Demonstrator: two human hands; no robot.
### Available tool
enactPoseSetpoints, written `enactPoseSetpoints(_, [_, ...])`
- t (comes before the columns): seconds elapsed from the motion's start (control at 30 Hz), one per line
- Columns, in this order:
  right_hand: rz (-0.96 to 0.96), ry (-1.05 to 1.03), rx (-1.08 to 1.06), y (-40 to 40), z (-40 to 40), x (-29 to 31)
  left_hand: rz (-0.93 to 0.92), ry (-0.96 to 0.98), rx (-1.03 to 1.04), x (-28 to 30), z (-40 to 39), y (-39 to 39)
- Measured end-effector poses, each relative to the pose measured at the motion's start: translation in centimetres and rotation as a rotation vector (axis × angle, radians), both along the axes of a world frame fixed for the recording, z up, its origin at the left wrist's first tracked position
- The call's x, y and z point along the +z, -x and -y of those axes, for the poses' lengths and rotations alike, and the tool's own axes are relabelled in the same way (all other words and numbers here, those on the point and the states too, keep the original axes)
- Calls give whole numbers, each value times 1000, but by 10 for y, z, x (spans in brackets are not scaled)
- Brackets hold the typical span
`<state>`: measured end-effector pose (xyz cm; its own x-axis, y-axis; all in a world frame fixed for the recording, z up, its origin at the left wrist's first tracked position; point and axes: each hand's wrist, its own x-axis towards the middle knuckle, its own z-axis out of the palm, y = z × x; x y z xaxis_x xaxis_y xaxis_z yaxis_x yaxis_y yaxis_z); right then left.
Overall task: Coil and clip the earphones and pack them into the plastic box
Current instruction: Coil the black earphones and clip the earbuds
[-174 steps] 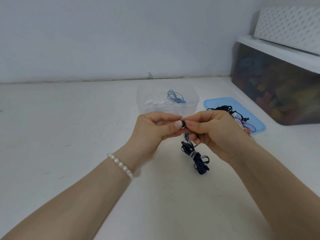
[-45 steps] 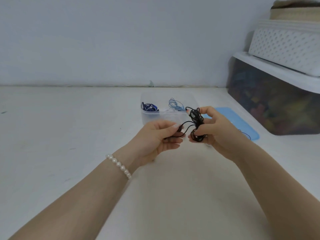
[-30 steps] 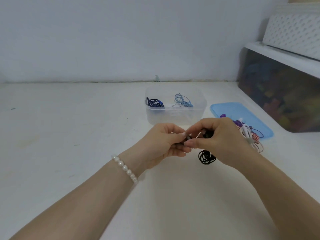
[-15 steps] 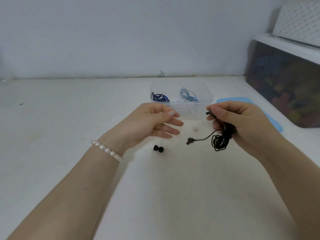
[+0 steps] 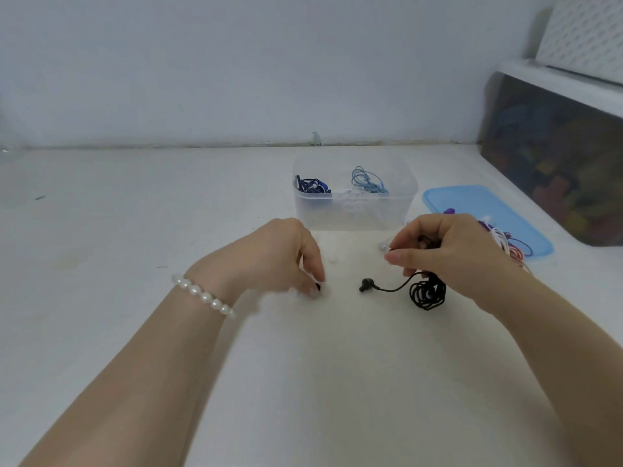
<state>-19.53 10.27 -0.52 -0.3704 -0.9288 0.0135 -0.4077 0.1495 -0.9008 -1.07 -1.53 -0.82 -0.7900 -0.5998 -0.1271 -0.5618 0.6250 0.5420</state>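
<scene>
A clear, open-topped plastic box (image 5: 354, 210) stands on a white tabletop (image 5: 135, 230), holding a dark blue coiled earphone set (image 5: 313, 186) at its left end, a light blue coiled set (image 5: 368, 182) at its right and a white cable (image 5: 350, 197) between them. Just beside it, to the right, a flat blue plastic lid (image 5: 478, 202) carries a loose heap of white, red and purple earphone cables (image 5: 505, 241) on its near end. In front of the box, the person's right hand (image 5: 448, 254) grips a coiled black earphone cable (image 5: 427, 293), whose bundle hangs below the curled fingers while one earbud (image 5: 365, 284) trails out to the left. The left hand (image 5: 279, 257), a pearl bracelet (image 5: 202, 294) on its wrist, reaches down to the table, thumb and fingertips pinching a small black ear tip (image 5: 317, 287). A dark translucent storage bin (image 5: 556, 163) with a white lid sits at far right.
</scene>
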Motion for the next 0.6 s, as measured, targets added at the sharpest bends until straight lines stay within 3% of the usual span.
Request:
enactPoseSetpoints(0.43, [-37, 1, -1, 1, 0, -1, -53, -39, 47, 3, -2, -4])
enactPoseSetpoints(0.6, [-27, 9, -4, 0, 0, 0, -178, -93, 88, 7, 2, -9])
